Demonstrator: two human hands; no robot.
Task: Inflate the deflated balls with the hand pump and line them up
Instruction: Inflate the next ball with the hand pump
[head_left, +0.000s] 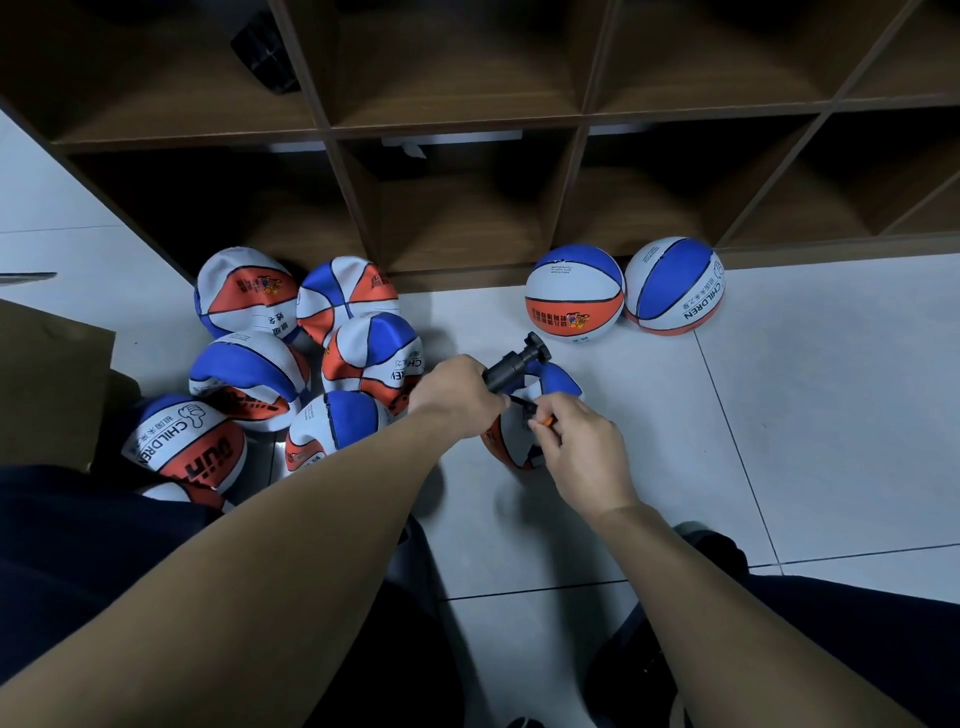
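Pale grey glossy floor tiles with thin dark grout lines run across the lower part of the view, catching a soft, cool light. Along the top stands a dark brown wooden cubby shelf unit, its square compartments deep in shadow. At the left edge sits a brown cardboard box.

"CHILDREN" on right inflated ball

Sports storage room: wooden cubby shelving, pale tiled floor, heap of children's basketballs.
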